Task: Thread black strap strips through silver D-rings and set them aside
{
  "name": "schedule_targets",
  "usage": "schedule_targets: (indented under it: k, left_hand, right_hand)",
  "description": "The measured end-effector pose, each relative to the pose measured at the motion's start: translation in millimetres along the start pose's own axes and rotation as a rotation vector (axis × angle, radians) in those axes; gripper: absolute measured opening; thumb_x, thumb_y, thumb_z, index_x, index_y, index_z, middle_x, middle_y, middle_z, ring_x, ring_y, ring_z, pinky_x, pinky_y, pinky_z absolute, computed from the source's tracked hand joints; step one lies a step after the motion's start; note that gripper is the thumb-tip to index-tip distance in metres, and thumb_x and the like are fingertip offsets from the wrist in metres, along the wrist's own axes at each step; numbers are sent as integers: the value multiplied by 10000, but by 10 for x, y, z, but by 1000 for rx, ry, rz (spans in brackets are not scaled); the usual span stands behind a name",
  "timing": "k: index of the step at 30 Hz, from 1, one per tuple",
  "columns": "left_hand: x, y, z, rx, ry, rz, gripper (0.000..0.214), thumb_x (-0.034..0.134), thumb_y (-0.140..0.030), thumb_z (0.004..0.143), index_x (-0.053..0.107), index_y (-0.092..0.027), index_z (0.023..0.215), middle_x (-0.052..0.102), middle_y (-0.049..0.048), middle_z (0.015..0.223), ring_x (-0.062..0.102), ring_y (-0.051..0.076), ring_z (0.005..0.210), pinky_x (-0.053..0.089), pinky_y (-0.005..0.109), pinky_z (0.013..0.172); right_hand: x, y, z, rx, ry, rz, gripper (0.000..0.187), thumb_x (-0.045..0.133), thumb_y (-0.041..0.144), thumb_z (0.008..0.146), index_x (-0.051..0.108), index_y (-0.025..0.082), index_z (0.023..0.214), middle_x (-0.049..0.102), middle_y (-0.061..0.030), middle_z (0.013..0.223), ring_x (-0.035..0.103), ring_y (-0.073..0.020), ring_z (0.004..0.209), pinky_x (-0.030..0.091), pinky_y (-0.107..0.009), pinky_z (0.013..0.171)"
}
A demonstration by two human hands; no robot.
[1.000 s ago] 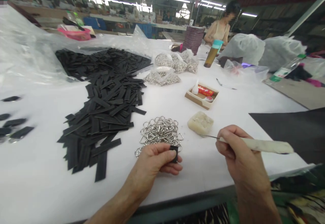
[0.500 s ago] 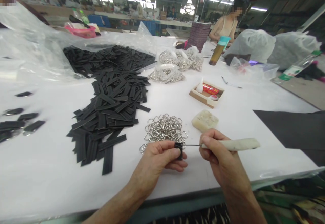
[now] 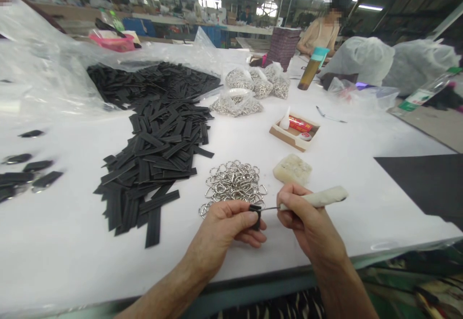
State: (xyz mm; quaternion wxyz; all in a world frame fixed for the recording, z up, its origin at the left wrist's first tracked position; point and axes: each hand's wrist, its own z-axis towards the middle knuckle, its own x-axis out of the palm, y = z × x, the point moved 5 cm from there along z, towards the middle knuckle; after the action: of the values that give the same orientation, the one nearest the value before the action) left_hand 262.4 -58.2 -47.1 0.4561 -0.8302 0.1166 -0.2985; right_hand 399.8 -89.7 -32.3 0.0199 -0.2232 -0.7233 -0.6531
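Observation:
My left hand (image 3: 231,225) pinches a small folded black strap piece (image 3: 255,215) just above the near edge of the white table (image 3: 325,213). My right hand (image 3: 307,220) grips a thin metal pick with a white wrapped handle (image 3: 323,197), and its tip touches the black piece. Right behind my hands lies a heap of silver D-rings (image 3: 234,185). A large pile of black strips (image 3: 155,150) spreads to the left. A pale waxy block (image 3: 292,169) sits just beyond my right hand.
A small cardboard tray with a red tube (image 3: 294,130) stands further back. Bags of metal rings (image 3: 249,92) and a teal-capped bottle (image 3: 310,70) lie beyond. Finished black pieces (image 3: 27,174) lie far left, a dark sheet (image 3: 423,184) right. Another person (image 3: 320,32) works at the far end.
My right hand moved left with the pick, bringing its tip from the waxy block's side onto the black piece in my left hand. The left hand stayed nearly still.

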Motion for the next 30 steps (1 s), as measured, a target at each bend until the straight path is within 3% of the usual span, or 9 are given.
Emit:
schedule_targets:
  k: [9,16,30]
  left_hand:
    - [63,-38,-45,-35,13,127,165,633,-246,725,661,-114,631,655,49,557,605,126,491,500,210,519]
    - [-47,34,-58,-80,-34,135,194,646,-278,702,661,-112,604,652,62,543,599,131,473,485,218,500]
    - [-97,43,-92,-55,-31,59,182,649,-263,712,664,-115,608,657,47,576,588,110,462,468,201,482]
  right_hand:
    - [-85,26,7,-33,-31,-119,315,629,313,779,460,162,561,377,48,488,273,-70,458,173,-206,409]
    - [-351,393,-63,-259,-245,-36,325,612,225,775,427,169,514,328,42,475,265,-69,434,151,-212,394]
    - [-241,233,-173,-187,-186,-38,285,627,269,787,481,169,564,366,35,490,296,-80,461,209,-198,408]
